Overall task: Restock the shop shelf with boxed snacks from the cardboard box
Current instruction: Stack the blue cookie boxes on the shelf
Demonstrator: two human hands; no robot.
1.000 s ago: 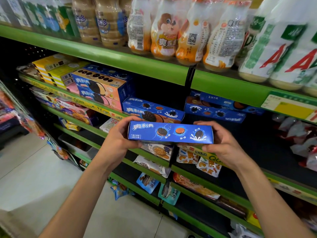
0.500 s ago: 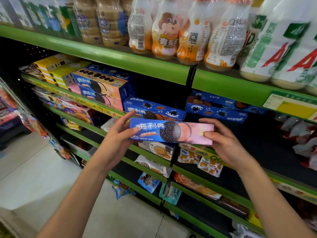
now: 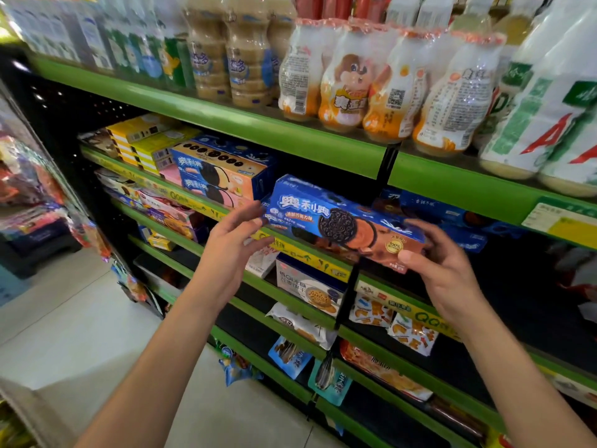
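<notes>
The right hand (image 3: 442,266) is pinching the long blue cardboard biscuit box (image 3: 342,221) at its 4 o'clock end; the left hand (image 3: 232,240), fingers relaxed, is touching its 9 o'clock end.

Blue cookie box (image 3: 342,221): "奥利奥", gold seal "100%". Shelf-edge strip (image 3: 423,315): "QQ". Bottle pack (image 3: 352,88): QR code.

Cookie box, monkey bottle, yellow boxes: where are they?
Cookie box (image 3: 342,221): head view, front face, on the cookie picture.
Monkey bottle (image 3: 349,88): head view, on the label.
Yellow boxes (image 3: 139,140): head view, stack's front ends.
</notes>
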